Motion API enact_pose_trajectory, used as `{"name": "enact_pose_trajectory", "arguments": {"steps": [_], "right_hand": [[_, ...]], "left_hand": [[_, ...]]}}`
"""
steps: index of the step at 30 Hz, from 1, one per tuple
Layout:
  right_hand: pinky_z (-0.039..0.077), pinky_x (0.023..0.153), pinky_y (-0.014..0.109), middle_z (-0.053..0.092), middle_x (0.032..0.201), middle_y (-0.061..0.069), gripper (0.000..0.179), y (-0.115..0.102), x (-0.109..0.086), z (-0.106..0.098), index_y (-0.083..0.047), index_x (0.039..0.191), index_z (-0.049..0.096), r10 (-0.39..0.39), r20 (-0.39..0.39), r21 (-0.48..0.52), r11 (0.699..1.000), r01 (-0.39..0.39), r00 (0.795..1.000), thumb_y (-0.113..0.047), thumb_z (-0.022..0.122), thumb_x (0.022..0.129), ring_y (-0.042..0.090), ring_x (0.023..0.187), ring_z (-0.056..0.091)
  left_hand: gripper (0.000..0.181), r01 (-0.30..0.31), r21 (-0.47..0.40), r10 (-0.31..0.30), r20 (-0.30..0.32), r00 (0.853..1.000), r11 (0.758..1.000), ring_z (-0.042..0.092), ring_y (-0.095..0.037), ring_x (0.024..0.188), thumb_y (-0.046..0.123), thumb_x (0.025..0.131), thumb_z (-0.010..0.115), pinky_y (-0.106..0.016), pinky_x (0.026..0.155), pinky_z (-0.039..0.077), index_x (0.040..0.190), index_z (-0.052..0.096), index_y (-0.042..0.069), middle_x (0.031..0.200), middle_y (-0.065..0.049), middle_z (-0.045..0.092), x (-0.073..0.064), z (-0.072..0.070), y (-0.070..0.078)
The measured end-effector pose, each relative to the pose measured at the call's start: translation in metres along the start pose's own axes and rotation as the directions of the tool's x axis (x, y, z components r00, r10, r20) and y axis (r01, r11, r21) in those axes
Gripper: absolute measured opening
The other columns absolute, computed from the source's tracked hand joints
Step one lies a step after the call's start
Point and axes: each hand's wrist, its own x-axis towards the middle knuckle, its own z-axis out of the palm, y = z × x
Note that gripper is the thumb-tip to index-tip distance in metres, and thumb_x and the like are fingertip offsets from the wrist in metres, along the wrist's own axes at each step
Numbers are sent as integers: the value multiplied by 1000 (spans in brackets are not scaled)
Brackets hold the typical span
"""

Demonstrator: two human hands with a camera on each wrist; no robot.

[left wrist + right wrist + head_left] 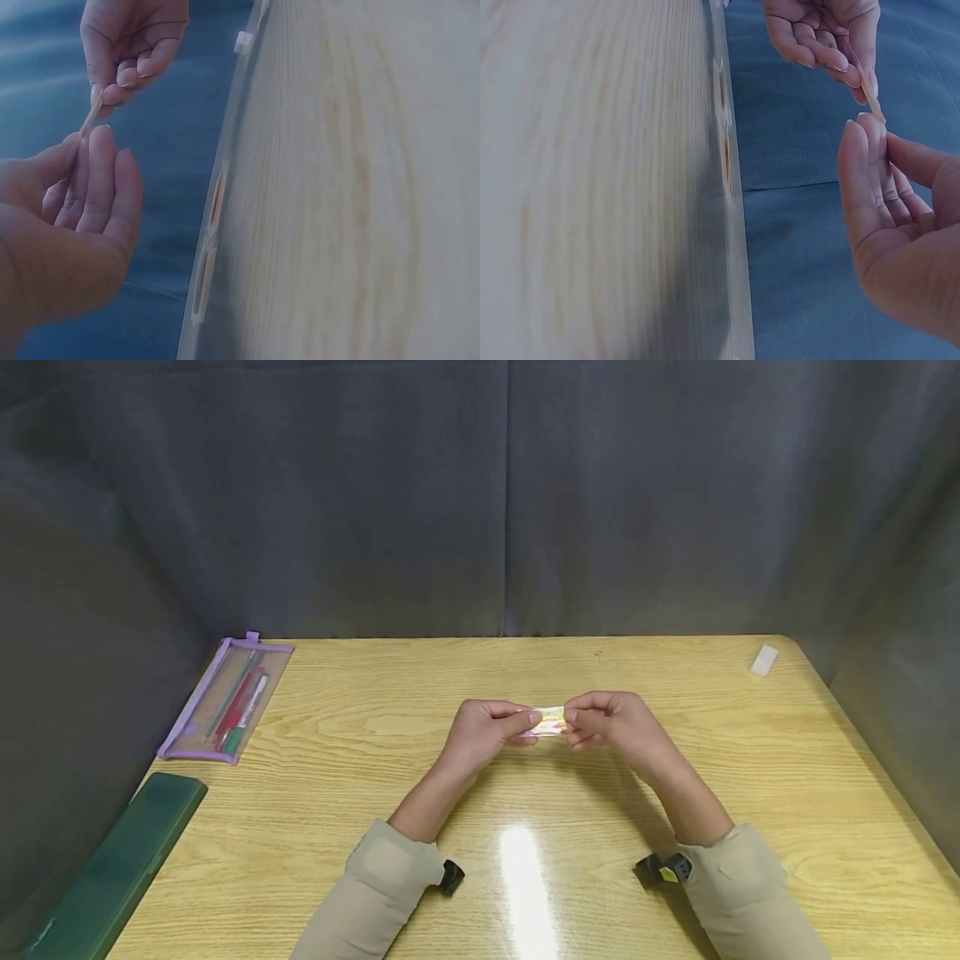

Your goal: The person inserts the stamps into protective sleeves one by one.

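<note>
Head view: both hands (480,731) (618,727) pinch a shiny packet (553,720); pouch (197,695), green case (120,864), white block (764,660) lie aside.

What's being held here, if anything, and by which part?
A small, shiny flat item, pinched at opposite ends by the left hand and right hand.

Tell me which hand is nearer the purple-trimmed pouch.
Left. The left hand is to the right of the pouch, not touching it; the right hand is farther right, beyond the left hand.
</note>
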Motion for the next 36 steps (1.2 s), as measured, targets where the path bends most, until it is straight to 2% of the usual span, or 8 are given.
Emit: {"name": "enact_pose_trajectory", "arguments": {"steps": [5,10,18,23,31,36], "right_hand": [[65,79,36,74,87,3,33,1,0,1,16,121,60,-2,3,9,1000,1,1000,-10,59,102,15,80,74],[65,81,36,74,93,12,35,1,0,3,14,123,61,7,13,14,1000,-7,1000,-13,61,101,16,81,74],[64,82,37,75,97,14,37,2,1,2,15,122,62,16,55,5,1000,-16,998,-15,62,102,21,85,76],[65,81,37,75,91,8,35,3,1,4,16,120,62,22,40,23,999,-22,999,-14,61,102,20,84,75],[65,80,36,74,92,13,29,2,0,9,11,116,65,19,1,27,999,-19,1000,-14,61,102,18,81,74],[65,81,36,73,92,11,30,2,1,11,9,115,65,13,-20,17,1000,-13,1000,-18,62,102,16,80,74]], "left_hand": [[25,-6,-16,6,14,1000,1000,77,-14,74,18,93,76,-41,87,63,106,78,-3,108,-18,75,1,0,-1],[26,-10,-18,10,30,999,1000,77,-16,76,19,94,75,-40,86,64,106,77,-3,109,-18,76,1,0,-2],[26,26,19,-27,47,999,999,78,-20,84,24,94,75,-39,95,61,106,79,2,111,-12,76,0,-1,-2],[27,29,30,-31,48,998,999,78,-21,85,27,93,76,-40,98,59,106,79,3,111,-11,77,1,0,-2],[26,20,8,-20,39,999,1000,78,-21,82,24,93,76,-39,92,62,107,79,2,113,-14,76,2,1,-3],[28,38,29,-38,29,999,999,78,-20,82,26,93,76,-39,96,60,108,79,3,113,-13,76,1,-2,-1]]}}
